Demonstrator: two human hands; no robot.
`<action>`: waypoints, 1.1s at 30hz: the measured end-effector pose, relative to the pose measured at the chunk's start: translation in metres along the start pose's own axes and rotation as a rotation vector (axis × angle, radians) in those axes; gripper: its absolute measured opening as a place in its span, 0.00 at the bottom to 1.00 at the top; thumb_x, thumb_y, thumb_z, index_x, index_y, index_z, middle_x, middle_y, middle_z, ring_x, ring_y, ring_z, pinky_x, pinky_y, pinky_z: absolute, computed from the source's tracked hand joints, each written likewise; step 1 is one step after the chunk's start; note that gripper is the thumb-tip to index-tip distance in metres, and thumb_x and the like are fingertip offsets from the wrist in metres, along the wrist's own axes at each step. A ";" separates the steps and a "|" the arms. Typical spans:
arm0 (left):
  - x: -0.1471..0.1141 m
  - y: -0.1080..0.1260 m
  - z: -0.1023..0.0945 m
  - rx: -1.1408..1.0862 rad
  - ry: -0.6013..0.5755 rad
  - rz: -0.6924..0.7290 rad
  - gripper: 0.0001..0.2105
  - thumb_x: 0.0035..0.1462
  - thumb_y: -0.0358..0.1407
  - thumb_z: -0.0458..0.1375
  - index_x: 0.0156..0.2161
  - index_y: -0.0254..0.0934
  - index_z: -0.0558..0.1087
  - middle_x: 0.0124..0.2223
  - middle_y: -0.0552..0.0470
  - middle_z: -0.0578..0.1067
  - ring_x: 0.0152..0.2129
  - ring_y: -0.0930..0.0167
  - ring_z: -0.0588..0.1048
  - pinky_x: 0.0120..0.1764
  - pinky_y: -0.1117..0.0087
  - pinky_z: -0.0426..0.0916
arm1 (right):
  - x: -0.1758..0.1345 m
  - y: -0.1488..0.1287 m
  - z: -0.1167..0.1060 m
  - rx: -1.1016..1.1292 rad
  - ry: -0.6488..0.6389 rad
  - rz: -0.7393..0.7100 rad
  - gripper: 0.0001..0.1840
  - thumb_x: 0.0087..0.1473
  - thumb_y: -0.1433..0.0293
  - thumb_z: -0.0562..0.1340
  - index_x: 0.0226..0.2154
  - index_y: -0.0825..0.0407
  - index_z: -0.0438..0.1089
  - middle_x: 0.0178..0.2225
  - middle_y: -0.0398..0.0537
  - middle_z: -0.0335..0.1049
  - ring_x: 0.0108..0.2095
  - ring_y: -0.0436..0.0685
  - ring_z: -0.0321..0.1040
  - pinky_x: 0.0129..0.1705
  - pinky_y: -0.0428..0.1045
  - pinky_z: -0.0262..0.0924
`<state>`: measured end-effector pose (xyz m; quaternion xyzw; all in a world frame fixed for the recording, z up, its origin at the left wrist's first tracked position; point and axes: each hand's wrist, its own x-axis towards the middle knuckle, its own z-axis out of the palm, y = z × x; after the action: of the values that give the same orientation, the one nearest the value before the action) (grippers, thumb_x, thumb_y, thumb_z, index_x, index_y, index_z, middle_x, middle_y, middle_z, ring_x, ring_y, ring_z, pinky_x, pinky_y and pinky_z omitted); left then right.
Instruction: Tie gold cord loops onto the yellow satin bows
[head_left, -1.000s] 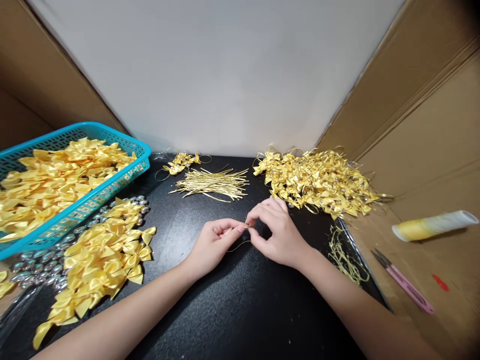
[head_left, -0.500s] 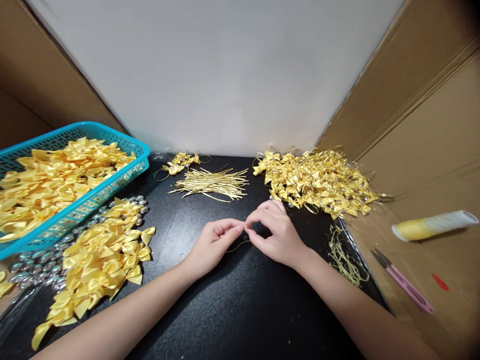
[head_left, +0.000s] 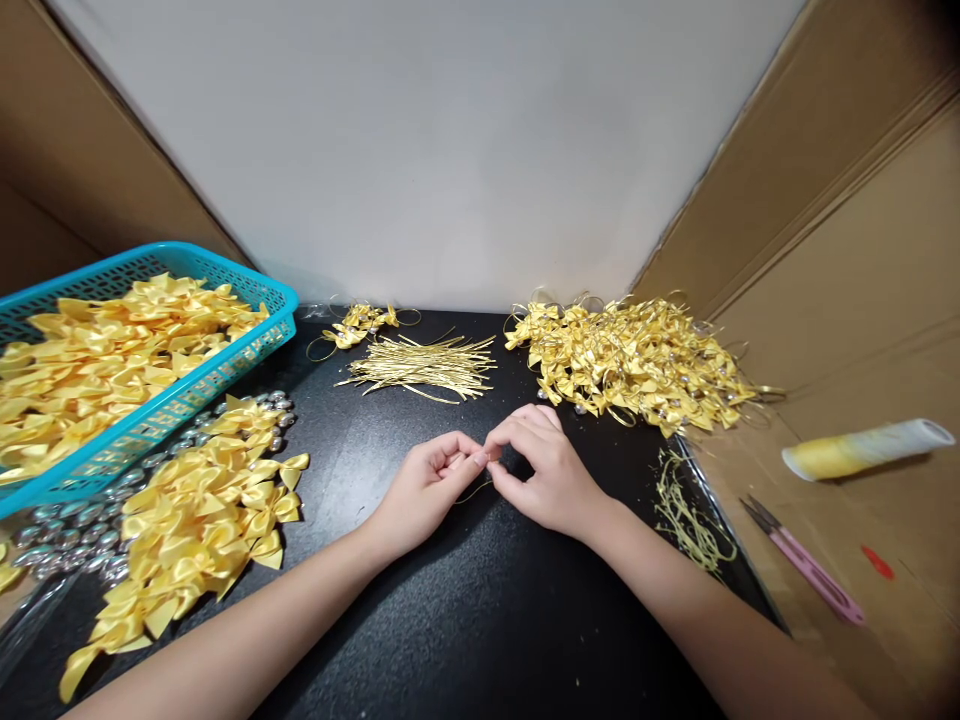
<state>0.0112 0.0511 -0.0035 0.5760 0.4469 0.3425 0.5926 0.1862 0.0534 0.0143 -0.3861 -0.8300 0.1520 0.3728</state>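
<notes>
My left hand (head_left: 429, 487) and my right hand (head_left: 545, 468) meet fingertip to fingertip over the middle of the black table (head_left: 420, 620). Both are pinched closed on a thin gold cord (head_left: 474, 491), whose loose part curves below the fingertips. The cord's gripped part is hidden by my fingers. Beyond my hands lies a bundle of straight gold cords (head_left: 424, 367). To the left is a loose pile of yellow satin bows (head_left: 195, 510). Further right and back, yellow bows with gold loops and silvery beads form a heap (head_left: 630, 360).
At left a turquoise basket (head_left: 289, 318) holds many yellow bows, with silvery beads (head_left: 71, 530) along its side. A few looped bows (head_left: 360, 325) lie at the back. Cord scraps (head_left: 686, 520), pink-handled snips (head_left: 814, 575) and a yellow-white tube (head_left: 866, 450) are at right.
My hands stay pinched together, with small finger shifts; the right hand sits slightly further left. Less of the cord shows below the fingertips. The piles look unchanged.
</notes>
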 end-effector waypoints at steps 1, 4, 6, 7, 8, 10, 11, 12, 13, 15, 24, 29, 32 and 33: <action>0.000 0.000 0.000 0.000 0.002 0.001 0.15 0.56 0.47 0.57 0.30 0.34 0.69 0.20 0.63 0.53 0.17 0.78 0.50 0.21 0.76 0.45 | 0.000 0.000 0.000 -0.002 -0.003 -0.004 0.07 0.52 0.78 0.58 0.31 0.49 0.64 0.28 0.41 0.70 0.34 0.54 0.63 0.42 0.52 0.52; 0.000 0.001 0.001 -0.002 0.000 0.005 0.15 0.56 0.46 0.57 0.29 0.34 0.68 0.20 0.63 0.53 0.18 0.78 0.50 0.22 0.76 0.46 | 0.000 0.000 0.000 -0.012 -0.012 -0.001 0.08 0.51 0.78 0.58 0.30 0.49 0.63 0.28 0.41 0.69 0.34 0.54 0.63 0.41 0.52 0.51; 0.000 0.002 0.001 -0.004 -0.005 0.005 0.15 0.56 0.46 0.57 0.29 0.34 0.68 0.20 0.63 0.53 0.18 0.78 0.50 0.22 0.76 0.46 | 0.000 -0.001 -0.001 -0.014 -0.012 0.003 0.08 0.51 0.78 0.58 0.30 0.49 0.63 0.27 0.40 0.68 0.34 0.54 0.63 0.41 0.52 0.51; -0.001 0.002 0.001 -0.004 -0.008 0.003 0.15 0.56 0.46 0.57 0.29 0.34 0.68 0.20 0.63 0.52 0.18 0.78 0.50 0.21 0.76 0.45 | 0.000 -0.001 -0.001 -0.014 -0.009 0.002 0.08 0.51 0.79 0.57 0.29 0.49 0.62 0.27 0.40 0.68 0.34 0.54 0.63 0.41 0.52 0.51; -0.001 0.002 0.001 -0.004 -0.008 0.000 0.15 0.56 0.46 0.57 0.29 0.34 0.68 0.20 0.63 0.52 0.18 0.78 0.50 0.21 0.76 0.45 | 0.000 -0.001 -0.002 -0.013 -0.004 -0.001 0.08 0.50 0.79 0.57 0.29 0.49 0.62 0.26 0.40 0.67 0.34 0.54 0.62 0.41 0.52 0.51; 0.000 0.003 0.001 -0.003 -0.004 -0.009 0.15 0.56 0.47 0.57 0.29 0.34 0.68 0.20 0.63 0.52 0.17 0.78 0.49 0.21 0.76 0.45 | 0.001 -0.001 -0.003 -0.017 0.009 -0.007 0.09 0.49 0.80 0.57 0.28 0.49 0.61 0.25 0.39 0.66 0.33 0.54 0.62 0.40 0.52 0.51; 0.000 0.004 0.001 -0.001 -0.001 -0.012 0.15 0.55 0.47 0.57 0.29 0.35 0.68 0.20 0.63 0.52 0.17 0.78 0.49 0.21 0.76 0.44 | 0.001 -0.002 -0.004 -0.021 0.013 -0.008 0.09 0.49 0.80 0.57 0.28 0.49 0.61 0.25 0.39 0.66 0.33 0.54 0.62 0.40 0.52 0.51; 0.000 0.004 0.001 0.001 0.001 -0.014 0.16 0.56 0.47 0.57 0.29 0.35 0.67 0.20 0.63 0.52 0.17 0.78 0.49 0.21 0.76 0.44 | 0.002 -0.001 -0.004 -0.025 0.016 -0.007 0.09 0.49 0.80 0.57 0.28 0.48 0.61 0.24 0.39 0.65 0.33 0.54 0.62 0.40 0.52 0.52; 0.000 0.004 0.001 0.002 0.004 -0.015 0.16 0.56 0.47 0.57 0.29 0.35 0.67 0.20 0.63 0.52 0.17 0.78 0.49 0.21 0.76 0.44 | 0.002 -0.001 -0.005 -0.030 0.016 -0.005 0.10 0.48 0.80 0.57 0.28 0.48 0.61 0.24 0.39 0.65 0.33 0.54 0.62 0.40 0.52 0.52; 0.000 0.004 0.001 0.004 0.004 -0.014 0.15 0.56 0.47 0.57 0.29 0.34 0.68 0.20 0.63 0.52 0.17 0.78 0.49 0.21 0.76 0.44 | 0.002 -0.001 -0.006 -0.037 0.017 0.002 0.10 0.48 0.80 0.57 0.28 0.48 0.61 0.24 0.39 0.64 0.32 0.54 0.62 0.41 0.52 0.51; 0.000 0.000 0.000 -0.004 0.004 -0.012 0.16 0.57 0.46 0.57 0.30 0.34 0.68 0.20 0.63 0.53 0.17 0.78 0.50 0.21 0.76 0.45 | 0.001 0.000 -0.005 -0.057 -0.014 0.027 0.07 0.49 0.76 0.60 0.31 0.49 0.63 0.30 0.40 0.69 0.36 0.54 0.62 0.44 0.52 0.50; 0.001 -0.001 -0.001 -0.003 0.008 -0.020 0.15 0.57 0.46 0.56 0.31 0.33 0.69 0.20 0.63 0.53 0.18 0.78 0.50 0.21 0.76 0.44 | -0.001 0.000 -0.002 -0.056 0.016 0.025 0.07 0.50 0.76 0.60 0.32 0.49 0.63 0.30 0.39 0.71 0.36 0.54 0.64 0.45 0.52 0.50; 0.000 0.000 -0.001 -0.005 0.005 -0.029 0.15 0.57 0.46 0.56 0.31 0.33 0.68 0.20 0.64 0.52 0.17 0.78 0.50 0.21 0.76 0.44 | -0.001 0.000 -0.002 -0.079 0.055 0.008 0.06 0.51 0.77 0.59 0.30 0.49 0.64 0.28 0.39 0.70 0.35 0.53 0.64 0.45 0.53 0.50; 0.000 0.000 -0.001 -0.004 0.005 -0.031 0.15 0.57 0.46 0.56 0.31 0.33 0.68 0.20 0.64 0.53 0.17 0.78 0.50 0.21 0.76 0.45 | -0.001 0.000 -0.002 -0.088 0.067 0.001 0.07 0.50 0.77 0.59 0.30 0.49 0.64 0.28 0.39 0.70 0.35 0.53 0.64 0.45 0.53 0.50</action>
<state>0.0108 0.0516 -0.0039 0.5669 0.4565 0.3357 0.5980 0.1878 0.0526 0.0148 -0.4074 -0.8228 0.1025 0.3828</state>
